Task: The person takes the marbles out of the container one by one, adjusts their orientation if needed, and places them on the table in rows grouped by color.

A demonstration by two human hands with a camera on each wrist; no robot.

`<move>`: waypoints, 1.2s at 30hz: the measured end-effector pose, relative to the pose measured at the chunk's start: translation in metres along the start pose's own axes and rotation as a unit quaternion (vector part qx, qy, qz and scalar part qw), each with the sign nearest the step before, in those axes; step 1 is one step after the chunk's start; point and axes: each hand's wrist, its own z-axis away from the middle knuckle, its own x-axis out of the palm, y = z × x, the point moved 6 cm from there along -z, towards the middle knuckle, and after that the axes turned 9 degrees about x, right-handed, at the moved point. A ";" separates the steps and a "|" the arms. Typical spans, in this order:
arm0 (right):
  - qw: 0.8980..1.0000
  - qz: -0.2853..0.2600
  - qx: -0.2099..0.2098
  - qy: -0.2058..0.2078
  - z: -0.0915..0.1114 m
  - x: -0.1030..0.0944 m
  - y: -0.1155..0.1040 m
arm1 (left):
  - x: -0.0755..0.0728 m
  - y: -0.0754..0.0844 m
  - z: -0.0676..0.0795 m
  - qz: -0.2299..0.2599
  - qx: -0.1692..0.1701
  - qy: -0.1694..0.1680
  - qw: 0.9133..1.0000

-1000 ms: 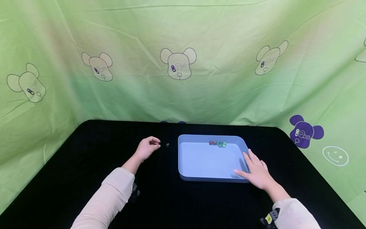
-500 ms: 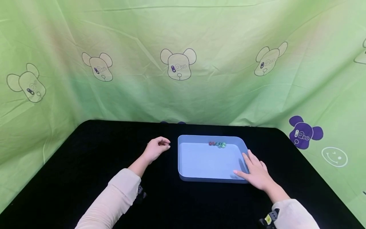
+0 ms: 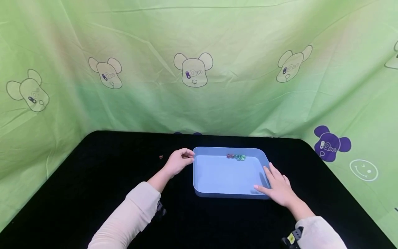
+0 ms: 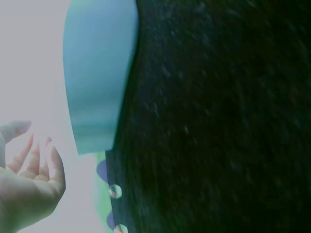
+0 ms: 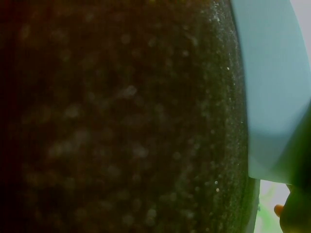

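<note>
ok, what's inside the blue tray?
Small reddish and green glassy balls, at the far side of the tray. The right hand covers its near-right corner; that bit's hidden.

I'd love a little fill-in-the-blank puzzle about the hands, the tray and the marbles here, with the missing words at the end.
1. The tray between the person's hands is coloured ____.
2. In the head view, the right hand rests at the tray's ____ end (left or right).
3. The marbles inside the tray lie by its ____ wall (near or far).
4. In the head view, a loose marble lies to the ____ of the left hand.

Missing words: blue; right; far; left.
</note>
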 end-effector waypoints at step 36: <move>1.000 -0.007 -0.002 0.003 0.001 0.001 0.000 | 0.072 0.020 -0.030 0.048 -0.019 -0.045 0.998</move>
